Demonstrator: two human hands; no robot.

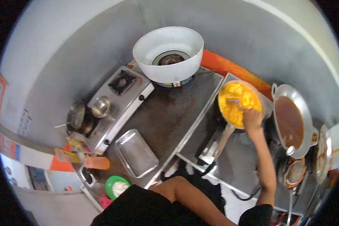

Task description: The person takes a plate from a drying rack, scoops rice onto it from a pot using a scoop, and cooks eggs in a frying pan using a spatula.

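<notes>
Right hand closed around a utensil over a pan of yellow food; left hand hidden.

- 1 frying pan of yellow food
- 1 wok of brown sauce
- 1 two-burner gas stove
- 1 white basin
- 1 steel tray
- 1 green bowl
- 1 orange bottle

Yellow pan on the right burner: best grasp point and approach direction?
Grip the pan by its long pale handle, probably near the free end, coming from the side nearest the person. The handle sticks out toward the viewer, clear of the yellow food. The right hand is over the pan's near rim, so the bowl itself is occupied and likely hot.
</notes>
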